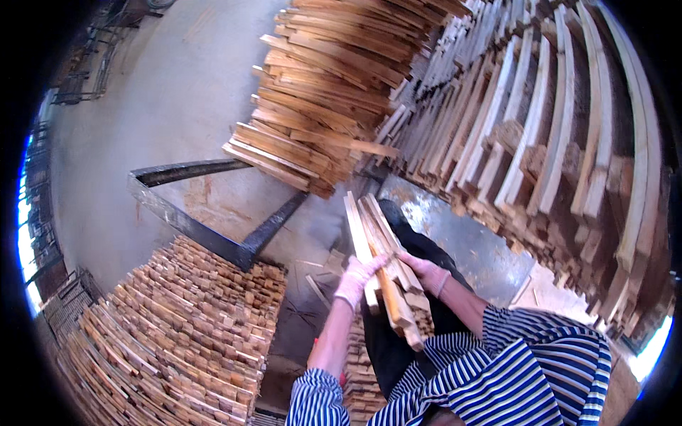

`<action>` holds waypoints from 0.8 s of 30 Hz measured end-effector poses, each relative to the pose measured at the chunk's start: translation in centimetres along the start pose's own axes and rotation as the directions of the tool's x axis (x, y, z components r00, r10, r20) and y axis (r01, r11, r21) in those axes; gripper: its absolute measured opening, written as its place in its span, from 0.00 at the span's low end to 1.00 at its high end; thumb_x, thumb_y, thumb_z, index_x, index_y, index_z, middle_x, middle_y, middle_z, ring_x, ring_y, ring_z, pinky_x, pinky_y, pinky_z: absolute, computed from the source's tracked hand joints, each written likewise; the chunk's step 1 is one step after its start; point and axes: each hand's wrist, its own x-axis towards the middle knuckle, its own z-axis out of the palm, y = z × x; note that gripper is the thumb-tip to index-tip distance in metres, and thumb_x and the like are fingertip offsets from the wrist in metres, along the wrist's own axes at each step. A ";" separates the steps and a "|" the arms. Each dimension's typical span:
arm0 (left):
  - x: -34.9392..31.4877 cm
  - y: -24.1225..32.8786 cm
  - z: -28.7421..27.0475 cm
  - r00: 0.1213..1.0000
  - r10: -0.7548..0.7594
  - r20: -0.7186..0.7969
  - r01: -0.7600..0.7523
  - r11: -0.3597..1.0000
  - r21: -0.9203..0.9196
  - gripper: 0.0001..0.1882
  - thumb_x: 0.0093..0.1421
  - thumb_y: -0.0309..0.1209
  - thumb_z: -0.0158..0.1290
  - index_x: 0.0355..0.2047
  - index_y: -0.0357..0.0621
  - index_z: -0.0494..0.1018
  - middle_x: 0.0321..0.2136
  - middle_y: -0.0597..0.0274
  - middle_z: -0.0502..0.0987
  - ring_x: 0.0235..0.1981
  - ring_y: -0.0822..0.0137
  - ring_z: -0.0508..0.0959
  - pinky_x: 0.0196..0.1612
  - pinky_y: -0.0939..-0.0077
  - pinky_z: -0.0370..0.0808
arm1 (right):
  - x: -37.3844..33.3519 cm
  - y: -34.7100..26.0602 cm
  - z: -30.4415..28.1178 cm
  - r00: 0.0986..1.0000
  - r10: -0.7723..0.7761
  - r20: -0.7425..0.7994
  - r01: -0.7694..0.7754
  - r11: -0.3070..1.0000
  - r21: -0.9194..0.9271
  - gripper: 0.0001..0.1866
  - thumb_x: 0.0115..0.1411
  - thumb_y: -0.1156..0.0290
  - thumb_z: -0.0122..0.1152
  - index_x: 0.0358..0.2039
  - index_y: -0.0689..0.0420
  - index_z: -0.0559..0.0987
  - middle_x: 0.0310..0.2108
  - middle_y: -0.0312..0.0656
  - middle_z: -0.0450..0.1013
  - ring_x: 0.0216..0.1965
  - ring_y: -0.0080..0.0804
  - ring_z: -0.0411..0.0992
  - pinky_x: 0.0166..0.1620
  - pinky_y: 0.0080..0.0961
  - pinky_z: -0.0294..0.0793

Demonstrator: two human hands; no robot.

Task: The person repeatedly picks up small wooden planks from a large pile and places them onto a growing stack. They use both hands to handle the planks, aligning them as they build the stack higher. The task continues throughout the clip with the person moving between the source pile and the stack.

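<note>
A bundle of several wooden strips (387,273) lies between my two hands, over my lap and dark trousers. My left hand (359,278), in a pale pinkish work glove, is closed round the left side of the bundle. On the other side my right hand (425,271), gloved the same way, grips the strips with its fingers partly hidden behind the wood. The strips run lengthwise away from me, their ends uneven. Just beyond them is a pile of longer wooden strips (320,78).
A black metal frame (192,226) stands on the concrete floor (142,85) at left. Tightly stacked wood pieces (192,334) fill the lower left. Long wooden slats (540,121) rise in a stack at right, beside a grey metal surface (469,245).
</note>
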 end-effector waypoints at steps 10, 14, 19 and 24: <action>-5.5 -2.4 3.3 0.972 -0.153 0.179 0.156 0.988 -0.002 0.46 0.49 0.49 0.71 0.57 0.29 0.63 0.48 0.47 0.75 0.47 0.59 0.78 0.50 0.68 0.77 | -8.1 3.3 -0.7 0.994 0.002 -0.108 0.000 1.000 0.015 0.33 0.62 0.50 0.67 0.59 0.61 0.74 0.52 0.48 0.78 0.49 0.39 0.79 0.55 0.40 0.80; -4.0 -3.6 5.1 0.948 -0.101 0.302 0.140 0.984 -0.111 0.38 0.58 0.49 0.65 0.60 0.36 0.69 0.46 0.55 0.80 0.43 0.63 0.82 0.47 0.67 0.81 | -9.9 1.6 -0.5 0.978 -0.054 -0.200 0.018 0.984 -0.177 0.32 0.61 0.43 0.65 0.53 0.56 0.78 0.46 0.45 0.80 0.39 0.36 0.81 0.40 0.36 0.84; 5.7 -5.2 8.8 0.896 -0.239 0.375 0.393 0.819 -0.417 0.37 0.61 0.55 0.60 0.63 0.45 0.68 0.52 0.51 0.78 0.48 0.53 0.80 0.52 0.55 0.79 | 0.5 -5.2 -8.2 0.904 -0.220 -0.367 0.033 0.891 -0.452 0.32 0.56 0.39 0.67 0.43 0.58 0.82 0.34 0.43 0.82 0.26 0.37 0.81 0.30 0.31 0.83; 7.4 -9.7 11.6 0.970 -0.137 0.203 0.229 0.801 -0.553 0.39 0.60 0.56 0.61 0.63 0.43 0.68 0.53 0.52 0.78 0.50 0.55 0.79 0.55 0.59 0.76 | 0.1 -7.7 -7.7 0.938 -0.114 -0.326 -0.085 0.839 -0.538 0.34 0.55 0.41 0.69 0.46 0.62 0.81 0.38 0.46 0.82 0.30 0.38 0.82 0.36 0.33 0.84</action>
